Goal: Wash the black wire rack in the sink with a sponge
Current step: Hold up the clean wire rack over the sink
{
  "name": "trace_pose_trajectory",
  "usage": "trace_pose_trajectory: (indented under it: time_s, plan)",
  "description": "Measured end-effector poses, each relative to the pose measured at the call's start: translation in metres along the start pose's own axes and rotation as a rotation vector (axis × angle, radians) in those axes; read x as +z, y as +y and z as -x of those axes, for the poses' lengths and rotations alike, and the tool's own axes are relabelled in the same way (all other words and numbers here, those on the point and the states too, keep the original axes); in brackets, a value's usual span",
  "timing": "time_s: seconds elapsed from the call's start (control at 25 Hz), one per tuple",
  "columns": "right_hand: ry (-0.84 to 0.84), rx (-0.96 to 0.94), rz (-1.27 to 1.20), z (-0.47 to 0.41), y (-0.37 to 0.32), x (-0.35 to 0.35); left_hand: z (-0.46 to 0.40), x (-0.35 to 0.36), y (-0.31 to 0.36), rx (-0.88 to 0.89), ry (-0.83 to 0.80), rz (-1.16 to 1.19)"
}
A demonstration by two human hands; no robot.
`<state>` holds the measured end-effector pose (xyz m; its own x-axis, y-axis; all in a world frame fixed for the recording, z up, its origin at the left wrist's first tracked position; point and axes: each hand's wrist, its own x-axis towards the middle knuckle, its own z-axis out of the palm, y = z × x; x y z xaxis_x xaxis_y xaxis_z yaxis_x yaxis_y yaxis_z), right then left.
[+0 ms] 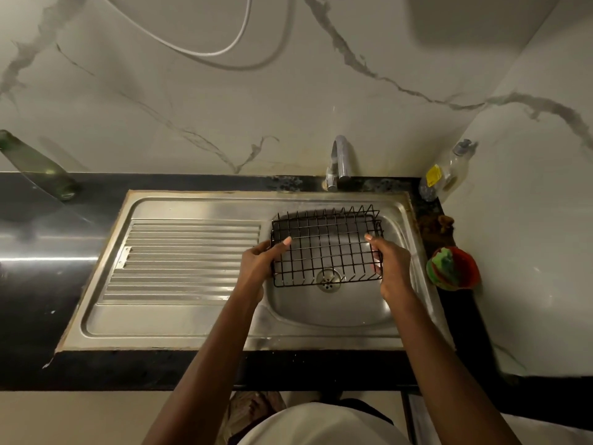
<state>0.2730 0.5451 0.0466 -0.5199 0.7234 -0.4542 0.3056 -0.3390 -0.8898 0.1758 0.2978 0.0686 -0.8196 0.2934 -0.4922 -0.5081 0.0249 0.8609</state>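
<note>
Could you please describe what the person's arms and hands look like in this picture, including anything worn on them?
Both forearms are bare up to the frame's lower edge, with no sleeves showing. The left hand and right hand wear no gloves, and no rings, watch or bracelets are visible. Fingernails look short and unpainted.

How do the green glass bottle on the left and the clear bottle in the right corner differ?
The green glass bottle is dark, unlabelled and stands far left of the sink; the clear bottle is pale, carries a yellow label and a grey cap, and stands in the right corner near the tap. Both rest on the black counter against the marble wall, untouched by either hand.
</note>
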Motion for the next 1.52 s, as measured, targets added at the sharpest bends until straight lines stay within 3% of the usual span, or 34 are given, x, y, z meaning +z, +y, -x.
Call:
trace_pose_trajectory:
  time_s: [0.16,0.48,0.64,0.8,1.16,1.52]
  plan:
    - [0.0,0.014,-0.001,0.004,0.005,-0.001,0.001,-0.003,-0.008,-0.021,0.029,-0.003]
    - [0.002,-0.189,0.065,0.014,-0.004,0.009,0.0,-0.007,0.0,0.065,0.048,0.023]
    - [-0.006,-0.152,0.1,0.01,-0.002,0.013,0.001,-0.002,0.001,0.044,0.06,0.022]
    - [-0.031,-0.279,0.161,0.012,-0.008,0.015,-0.001,-0.008,-0.001,0.079,0.062,0.031]
    - [-0.109,-0.236,0.199,0.004,0.008,0.04,-0.001,-0.034,-0.02,0.033,0.201,0.037]
    - [-0.437,-0.217,0.335,0.001,-0.009,0.14,0.012,-0.101,-0.035,-0.079,0.42,0.177]
